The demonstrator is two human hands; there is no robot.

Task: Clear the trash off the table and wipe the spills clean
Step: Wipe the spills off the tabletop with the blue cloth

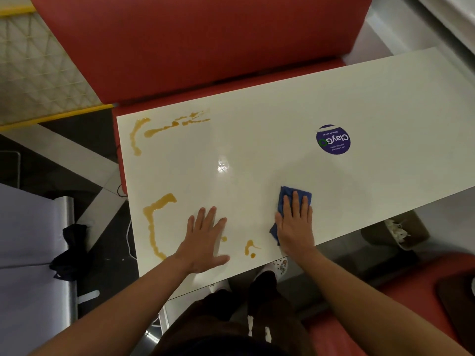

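A white table (282, 119) carries orange-brown spills: streaks at the far left corner (164, 128), a long curved trail at the near left (154, 222), and small drops near the front edge (250, 249). My right hand (295, 224) lies flat with straight fingers on a folded blue cloth (285, 195), pressing it onto the tabletop. My left hand (203, 240) rests flat and spread on the table, just right of the curved trail, holding nothing. One small drop (223, 238) sits beside its fingers.
A round purple sticker (333, 139) is on the table's right half. A red bench seat (205, 42) runs along the far side, another red seat (411, 291) at the near right. A bin with white trash (397, 232) stands below the table's right edge.
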